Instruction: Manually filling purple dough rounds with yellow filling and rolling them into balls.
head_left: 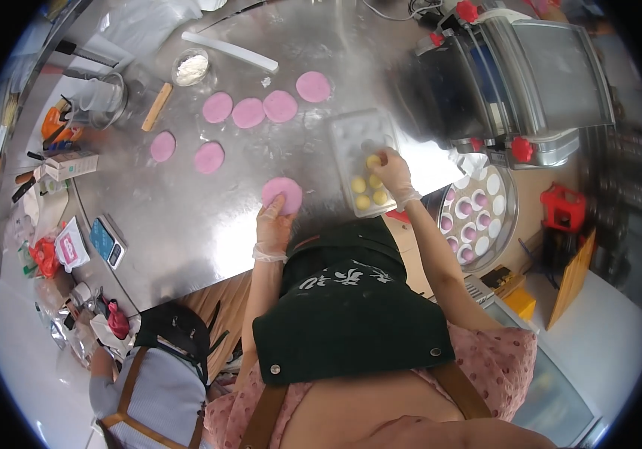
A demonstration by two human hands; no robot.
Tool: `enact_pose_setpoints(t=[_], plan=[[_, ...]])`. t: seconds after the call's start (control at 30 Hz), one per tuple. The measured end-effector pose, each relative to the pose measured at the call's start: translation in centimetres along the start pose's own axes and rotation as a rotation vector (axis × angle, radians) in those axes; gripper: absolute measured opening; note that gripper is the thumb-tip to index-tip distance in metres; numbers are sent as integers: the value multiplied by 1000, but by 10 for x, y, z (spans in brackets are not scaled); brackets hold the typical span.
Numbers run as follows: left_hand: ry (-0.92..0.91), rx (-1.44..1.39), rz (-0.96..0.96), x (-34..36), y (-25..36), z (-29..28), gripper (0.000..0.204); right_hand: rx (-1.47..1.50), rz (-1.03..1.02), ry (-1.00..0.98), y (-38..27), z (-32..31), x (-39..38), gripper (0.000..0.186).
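My left hand (273, 224), in a clear glove, grips a flat pink dough disc (283, 193) near the front of the metal table, thumb on top. My right hand (393, 173), also gloved, is closed in a pinch on a yellow ball (373, 161) at the white plastic tray (342, 142). Several more yellow balls (363, 202) sit in that tray, below and beside my fingers. Further back on the table lie several other pink dough discs (249, 113), some of them touching. Whether the pinched ball has left the tray's surface I cannot tell.
A bowl of white powder (192, 67), a white bar (231, 52) and a wooden-looking strip (157, 107) are at the back left. A roller machine (515, 75) stands right. Below it, a round tray (512, 217) holds pink pieces on white discs. Another person (152, 396) is lower left.
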State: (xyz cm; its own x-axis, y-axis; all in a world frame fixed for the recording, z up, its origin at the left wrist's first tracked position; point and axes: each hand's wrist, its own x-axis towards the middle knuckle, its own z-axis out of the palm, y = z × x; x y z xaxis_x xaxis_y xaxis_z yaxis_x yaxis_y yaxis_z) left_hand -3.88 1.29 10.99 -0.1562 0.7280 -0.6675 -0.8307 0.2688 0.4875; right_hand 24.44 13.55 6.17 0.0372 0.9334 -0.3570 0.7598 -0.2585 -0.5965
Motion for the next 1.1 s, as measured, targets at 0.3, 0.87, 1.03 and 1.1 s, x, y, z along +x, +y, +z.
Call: enact_pose_setpoints(t=[0.3, 0.87, 1.03, 1.1], plan=[[-44, 16, 54, -2, 6, 2, 45, -224, -156, 50, -23, 6, -15, 43], [-384, -17, 150, -42, 38, 77, 51, 428, -715, 15, -187, -25, -104, 45], [-390, 35, 182, -49, 42, 86, 49, 178, -852, 168, -186, -19, -108, 53], [-402, 23, 166, -44, 43, 81, 49, 365, -744, 126, -187, -19, -109, 53]])
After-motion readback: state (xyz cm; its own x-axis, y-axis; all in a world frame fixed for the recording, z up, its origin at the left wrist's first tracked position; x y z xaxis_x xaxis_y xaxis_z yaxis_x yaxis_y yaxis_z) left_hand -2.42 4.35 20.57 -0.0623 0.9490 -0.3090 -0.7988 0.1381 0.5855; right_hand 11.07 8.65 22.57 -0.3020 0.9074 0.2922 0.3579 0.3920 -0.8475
